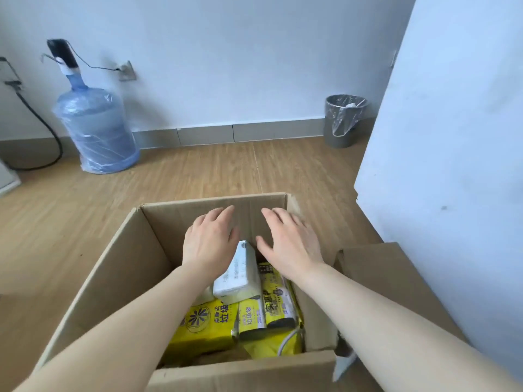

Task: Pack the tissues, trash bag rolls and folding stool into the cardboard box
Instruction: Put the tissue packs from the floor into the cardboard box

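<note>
An open cardboard box [113, 267] stands on the wooden floor in front of me. Inside lie yellow packs of trash bag rolls [206, 323] and a white tissue pack [240, 275] leaning on top of them. My left hand [209, 239] and my right hand [288, 239] hover side by side over the far part of the box, palms down, fingers spread, holding nothing. The tissue pack's top end pokes up between the two hands. No folding stool is visible.
A blue water bottle [96, 128] with a pump stands at the back left by the wall. A grey trash bin [343, 120] with a clear liner sits at the back right. A white wall panel [452, 137] rises close on the right. The box's right flap [396, 284] hangs outward.
</note>
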